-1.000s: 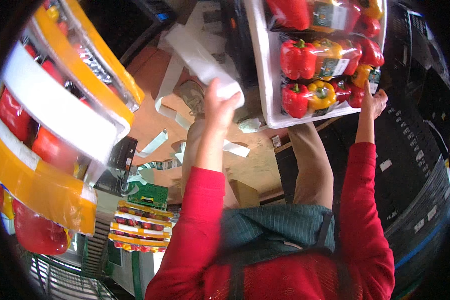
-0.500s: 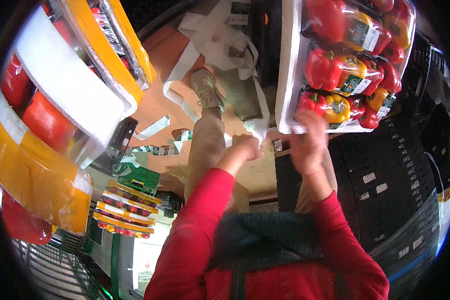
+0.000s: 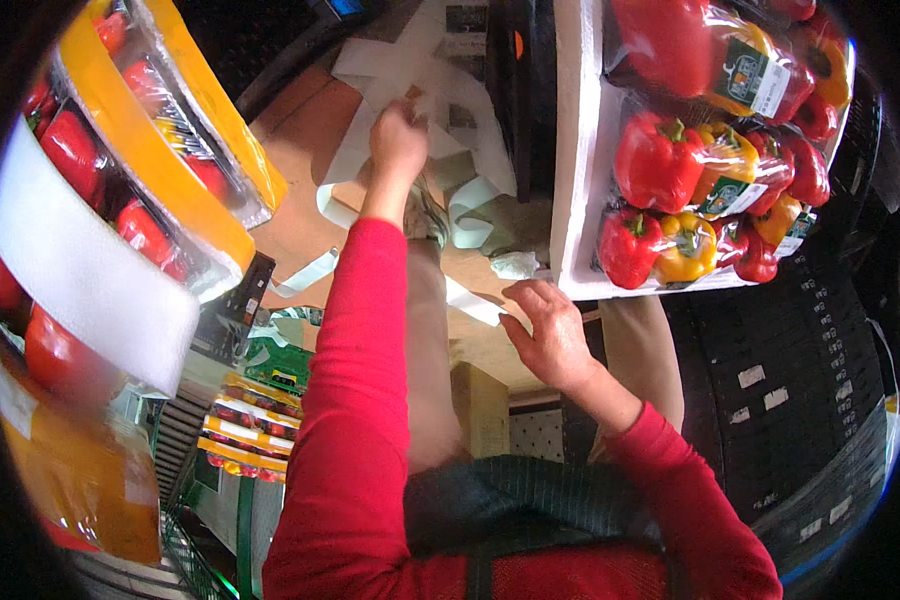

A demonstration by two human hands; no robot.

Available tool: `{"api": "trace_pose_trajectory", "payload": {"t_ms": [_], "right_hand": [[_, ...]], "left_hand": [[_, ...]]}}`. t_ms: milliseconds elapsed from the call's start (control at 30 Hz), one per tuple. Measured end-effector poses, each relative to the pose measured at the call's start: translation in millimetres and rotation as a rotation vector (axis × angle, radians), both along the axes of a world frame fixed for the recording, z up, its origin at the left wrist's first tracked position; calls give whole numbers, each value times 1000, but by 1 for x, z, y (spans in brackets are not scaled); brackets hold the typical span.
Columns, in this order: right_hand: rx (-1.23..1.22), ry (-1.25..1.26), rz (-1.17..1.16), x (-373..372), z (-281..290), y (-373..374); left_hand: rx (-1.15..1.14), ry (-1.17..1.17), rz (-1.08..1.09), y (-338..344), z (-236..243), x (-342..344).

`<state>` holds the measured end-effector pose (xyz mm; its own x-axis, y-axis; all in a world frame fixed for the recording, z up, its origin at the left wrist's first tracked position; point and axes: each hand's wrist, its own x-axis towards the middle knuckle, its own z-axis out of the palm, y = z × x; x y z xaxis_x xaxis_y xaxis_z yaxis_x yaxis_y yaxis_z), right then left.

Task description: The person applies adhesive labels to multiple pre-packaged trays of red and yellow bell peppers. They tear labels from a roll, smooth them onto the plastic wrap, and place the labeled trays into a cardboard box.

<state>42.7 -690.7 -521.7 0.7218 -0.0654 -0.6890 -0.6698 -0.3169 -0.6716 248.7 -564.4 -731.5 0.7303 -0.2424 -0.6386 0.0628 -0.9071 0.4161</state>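
Stretched forward over the litter of white paper strips (image 3: pixel 460 105), my left hand (image 3: pixel 400 145) is closed, its fingers curled in. A small brownish bit shows at its fingertips, too small to name. My right hand (image 3: pixel 555 338) is open, thumb and fingers apart, just below the front edge of a white tray (image 3: pixel 576 150). Wrapped packs of red peppers (image 3: pixel 660 165) and yellow peppers (image 3: pixel 686 243) fill that tray. A loose white strip (image 3: pixel 473 302) ends beside my right thumb. Near the tray's corner sits a crumpled whitish scrap (image 3: pixel 515 265).
Stacked trays with yellow-orange bands (image 3: pixel 155 140) and wrapped peppers rise at my left. Below them are a green crate (image 3: pixel 275 368) and another pepper stack (image 3: pixel 250 430). A black labelled surface (image 3: pixel 760 400) lies at right. My leg (image 3: pixel 427 350) stands among the strips.
My left hand has moved forward and left from near the tray's corner to over the strips. The right hand has dropped away from the peppers, down and left. The whole view has shifted slightly.
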Motion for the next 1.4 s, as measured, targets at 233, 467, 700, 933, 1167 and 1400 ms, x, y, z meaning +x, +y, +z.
{"api": "trace_pose_trajectory", "payload": {"t_ms": [233,467,700,933,1167,1400], "right_hand": [[70,68,-18,6,-5,-11],[78,102,-29,8,-6,-17],[112,131,-73,10,-9,-14],[90,68,-103,6,-15,-7],[-31,-163,-68,44,0,-1],[157,-472,368,144,-18,12]], "left_hand": [[465,-360,-966,-77,-36,63],[261,-310,-1183,-37,-33,45],[302,321,-601,0,-38,-69],[150,-150,90,26,-1,-103],[-222,-465,563,64,139,-77],[-312,-411,234,46,273,-77]]}}
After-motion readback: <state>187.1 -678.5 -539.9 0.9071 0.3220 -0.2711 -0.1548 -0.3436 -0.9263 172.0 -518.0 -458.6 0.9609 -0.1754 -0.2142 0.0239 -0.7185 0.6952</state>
